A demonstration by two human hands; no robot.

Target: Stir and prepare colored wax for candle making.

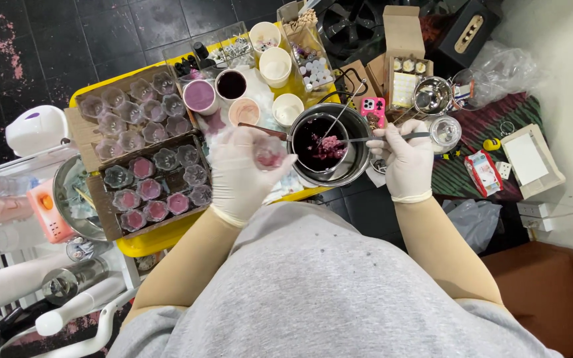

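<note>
The gloved left hand (243, 174) grips a small clear faceted cup (270, 154) holding pink filling. The gloved right hand (407, 159) pinches metal tweezers (366, 138) over a round steel pot (331, 146) of dark purple liquid on the yellow worktop (142, 242).

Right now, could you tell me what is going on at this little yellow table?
A person in white gloves is working over a yellow table. The left hand holds a small clear cup with something pink inside. The right hand holds a long metal tool reaching into a metal pot of dark liquid with pinkish bits. To the left, cardboard trays hold rows of small clear cups, some with pink contents, some looking empty.
</note>
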